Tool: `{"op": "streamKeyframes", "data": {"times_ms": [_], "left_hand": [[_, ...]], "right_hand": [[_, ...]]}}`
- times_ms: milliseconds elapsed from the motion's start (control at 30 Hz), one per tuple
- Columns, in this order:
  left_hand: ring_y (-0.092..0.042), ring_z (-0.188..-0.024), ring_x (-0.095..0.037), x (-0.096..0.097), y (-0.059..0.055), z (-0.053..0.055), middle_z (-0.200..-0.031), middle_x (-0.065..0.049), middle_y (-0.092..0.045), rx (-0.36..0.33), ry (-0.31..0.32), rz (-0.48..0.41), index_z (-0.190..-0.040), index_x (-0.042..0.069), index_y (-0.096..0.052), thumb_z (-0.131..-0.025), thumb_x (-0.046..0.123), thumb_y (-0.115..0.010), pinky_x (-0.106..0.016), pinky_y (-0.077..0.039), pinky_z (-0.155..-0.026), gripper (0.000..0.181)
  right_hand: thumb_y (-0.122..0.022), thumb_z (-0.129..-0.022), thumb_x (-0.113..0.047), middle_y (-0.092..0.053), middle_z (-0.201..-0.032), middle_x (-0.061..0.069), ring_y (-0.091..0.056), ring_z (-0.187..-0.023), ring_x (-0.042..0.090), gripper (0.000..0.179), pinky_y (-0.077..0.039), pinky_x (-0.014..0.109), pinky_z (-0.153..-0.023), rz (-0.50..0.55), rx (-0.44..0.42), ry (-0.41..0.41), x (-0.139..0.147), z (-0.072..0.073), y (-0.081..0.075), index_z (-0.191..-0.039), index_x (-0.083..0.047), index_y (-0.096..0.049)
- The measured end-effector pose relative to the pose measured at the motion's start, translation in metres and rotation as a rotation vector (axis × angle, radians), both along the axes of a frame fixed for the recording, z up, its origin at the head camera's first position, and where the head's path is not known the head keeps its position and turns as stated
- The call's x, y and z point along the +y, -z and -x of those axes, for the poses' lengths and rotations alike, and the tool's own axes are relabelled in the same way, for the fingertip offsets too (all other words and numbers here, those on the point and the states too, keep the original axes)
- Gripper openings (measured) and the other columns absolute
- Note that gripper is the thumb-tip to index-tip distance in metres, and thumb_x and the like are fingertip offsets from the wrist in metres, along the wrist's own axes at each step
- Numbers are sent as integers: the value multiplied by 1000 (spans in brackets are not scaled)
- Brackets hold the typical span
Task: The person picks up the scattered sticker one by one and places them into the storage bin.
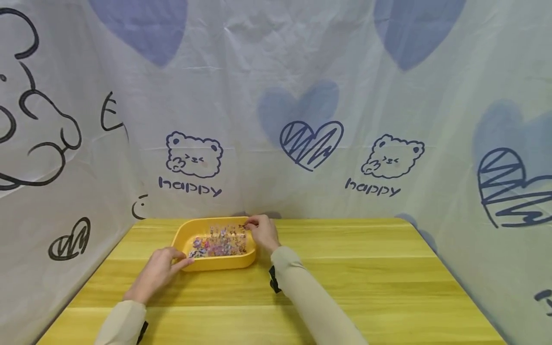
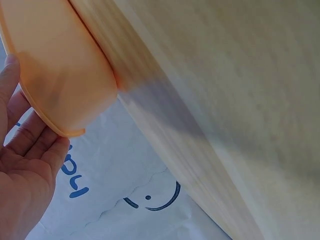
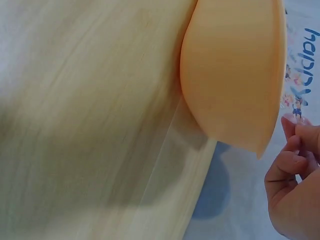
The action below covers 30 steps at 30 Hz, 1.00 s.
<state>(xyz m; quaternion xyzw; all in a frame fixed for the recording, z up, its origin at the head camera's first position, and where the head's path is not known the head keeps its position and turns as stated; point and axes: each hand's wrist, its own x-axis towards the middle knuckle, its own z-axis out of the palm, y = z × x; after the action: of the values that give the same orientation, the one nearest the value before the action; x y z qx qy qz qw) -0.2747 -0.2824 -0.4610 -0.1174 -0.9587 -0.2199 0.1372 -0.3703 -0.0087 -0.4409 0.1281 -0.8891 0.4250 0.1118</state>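
On the far left part of the table, a yellow plastic tray (image 1: pixel 220 263) holds several small colourful stickers (image 1: pixel 200 247). My left hand (image 1: pixel 157 270) grips its near left corner; in the left wrist view the thumb and fingers close over the tray's rim (image 2: pixel 52 125). At the right end, my right hand (image 1: pixel 264 232) pinches a corner of a clear sticker sheet (image 1: pixel 228 235) between thumb and fingertips. The sheet stands raised over the tray, with small printed figures on it. From the right wrist, part of the sheet (image 3: pixel 296 97) shows beyond the tray's wall (image 3: pixel 232 70).
The wood-grain table (image 1: pixel 366 278) extends to the right of the tray. White cloth (image 1: pixel 250 182) with hearts and bear drawings hangs behind the table and at both sides. The tray sits close to the table's back edge.
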Motion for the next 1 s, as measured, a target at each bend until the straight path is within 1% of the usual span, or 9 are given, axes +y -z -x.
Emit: {"op": "streamKeyframes", "data": {"times_ms": [100,200,300,400,533,633,800,900,1000], "left_hand": [[-65,-82,-20,1,0,1,-87,-7,-73,3,-1,7,-89,5,-78,-90,31,-71,-44,-56,-78,27],[-65,-81,-20,2,-1,1,-87,-7,-73,6,3,12,-88,5,-78,-90,31,-71,-43,-56,-77,26],[-65,-81,-19,3,-1,0,-87,-7,-73,13,7,17,-88,5,-78,-89,30,-72,-42,-56,-76,25],[-64,-79,-18,4,-1,1,-86,-7,-73,12,15,17,-88,5,-78,-90,29,-72,-41,-56,-74,25],[-63,-78,-16,4,-1,0,-85,-6,-73,6,10,16,-87,5,-78,-89,29,-72,-39,-56,-73,25],[-63,-78,-16,5,-1,1,-86,-7,-73,4,12,19,-87,5,-78,-89,29,-72,-39,-56,-73,25],[-64,-79,-17,6,-1,1,-86,-7,-73,-22,9,2,-89,4,-78,-90,30,-71,-41,-56,-74,26],[-65,-81,-19,6,-2,3,-87,-7,-73,-27,6,-5,-90,5,-77,-90,31,-71,-43,-56,-77,27],[-65,-82,-20,7,-2,5,-88,-8,-74,-31,10,-3,-91,4,-77,-90,31,-71,-44,-56,-78,28]], "right_hand": [[-61,-98,-17,-75,-103,0,-68,-91,16,17,-54,31,-76,-49,0,39,1,3,1,-104,-16,-77],[-61,-98,-18,-74,-107,0,-68,-94,16,19,-55,31,-76,-84,13,51,2,6,3,-110,-17,-76],[-59,-99,-16,-73,-112,2,-68,-97,19,23,-56,32,-75,-93,29,55,5,7,4,-118,-16,-72],[-57,-100,-15,-72,-115,4,-68,-100,21,25,-56,35,-78,-85,41,67,8,8,4,-121,-14,-70],[-57,-99,-15,-72,-114,4,-67,-101,21,25,-56,35,-82,-65,44,77,14,9,7,-120,-12,-70],[-57,-99,-16,-72,-111,4,-66,-96,19,23,-55,32,-78,-61,51,77,19,9,10,-116,-12,-72],[-56,-99,-15,-73,-109,4,-64,-88,16,22,-51,28,-71,-66,61,40,29,7,14,-113,-12,-73],[-56,-99,-14,-73,-109,5,-63,-85,16,23,-50,27,-69,-71,69,19,35,7,15,-113,-11,-73],[-57,-98,-12,-73,-106,5,-64,-85,17,22,-51,29,-70,-96,100,8,40,6,18,-111,-10,-74]]}}
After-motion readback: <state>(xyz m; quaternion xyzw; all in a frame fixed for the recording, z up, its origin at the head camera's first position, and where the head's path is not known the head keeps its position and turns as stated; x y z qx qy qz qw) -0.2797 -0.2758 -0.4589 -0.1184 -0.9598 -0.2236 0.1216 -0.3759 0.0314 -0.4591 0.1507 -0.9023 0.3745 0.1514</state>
